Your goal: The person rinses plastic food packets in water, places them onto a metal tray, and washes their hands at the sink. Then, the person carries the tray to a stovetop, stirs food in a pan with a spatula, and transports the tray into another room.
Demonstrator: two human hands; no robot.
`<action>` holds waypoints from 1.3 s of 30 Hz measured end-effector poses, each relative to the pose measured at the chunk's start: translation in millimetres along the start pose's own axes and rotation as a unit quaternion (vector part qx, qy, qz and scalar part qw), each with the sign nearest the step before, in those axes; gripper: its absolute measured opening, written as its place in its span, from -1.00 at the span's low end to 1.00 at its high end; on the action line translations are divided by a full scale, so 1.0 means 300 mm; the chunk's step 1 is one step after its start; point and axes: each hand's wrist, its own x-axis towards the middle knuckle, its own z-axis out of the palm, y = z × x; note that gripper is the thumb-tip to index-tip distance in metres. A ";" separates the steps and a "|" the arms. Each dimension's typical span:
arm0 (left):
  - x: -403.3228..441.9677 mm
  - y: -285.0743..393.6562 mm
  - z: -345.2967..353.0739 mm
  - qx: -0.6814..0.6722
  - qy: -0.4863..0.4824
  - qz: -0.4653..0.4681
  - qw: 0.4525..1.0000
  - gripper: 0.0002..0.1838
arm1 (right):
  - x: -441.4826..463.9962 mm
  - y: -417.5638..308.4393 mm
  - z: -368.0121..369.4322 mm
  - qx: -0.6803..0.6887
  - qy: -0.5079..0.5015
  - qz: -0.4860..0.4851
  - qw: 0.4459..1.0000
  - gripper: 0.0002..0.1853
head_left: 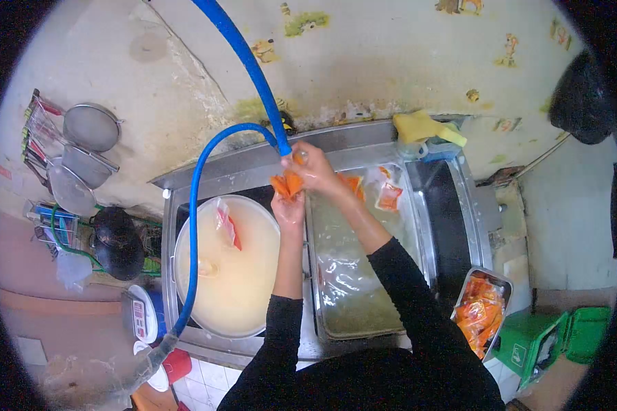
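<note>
My left hand (pixel 289 209) is held palm up over the divider between the two basins, its fingers around a crumpled orange packet (pixel 286 183). Just above it, my right hand (pixel 313 168) closes on the same packet from the other side. Right beside my right hand is the lower end of a blue hose (pixel 267 103); whether they touch I cannot tell. A large round pot (pixel 206 305) of cloudy, cream-coloured liquid stands on the left, with a red-and-clear packet (pixel 230 229) in it. On the right, orange-and-white packets (pixel 389 196) lie in a water-filled rectangular basin (pixel 360 334).
A metal tray (pixel 506 291) of orange packets stands at the lower right, near a green bin (pixel 528 346). Yellow cloth (pixel 418 128) lies on the back right rim. Strainers (pixel 92 128) hang on the left wall. The blue hose loops down across the pot's left side.
</note>
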 end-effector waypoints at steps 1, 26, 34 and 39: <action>0.002 0.002 0.007 -0.041 -0.050 -0.025 0.998 -0.69 | -0.011 -0.006 -0.004 0.047 -0.020 -0.001 0.999 -0.73; 0.018 -0.061 0.302 0.107 0.158 -0.264 0.945 -0.73 | -0.041 0.014 -0.054 -0.221 -0.108 -0.078 0.966 -0.82; 0.035 -0.090 0.272 0.109 0.087 -0.055 0.989 -0.74 | -0.121 0.001 -0.064 -0.328 0.053 -0.163 0.929 -0.79; 0.043 -0.118 0.302 0.223 0.089 0.009 0.971 -0.81 | -0.138 -0.032 -0.064 -0.184 0.040 -0.103 0.977 -0.79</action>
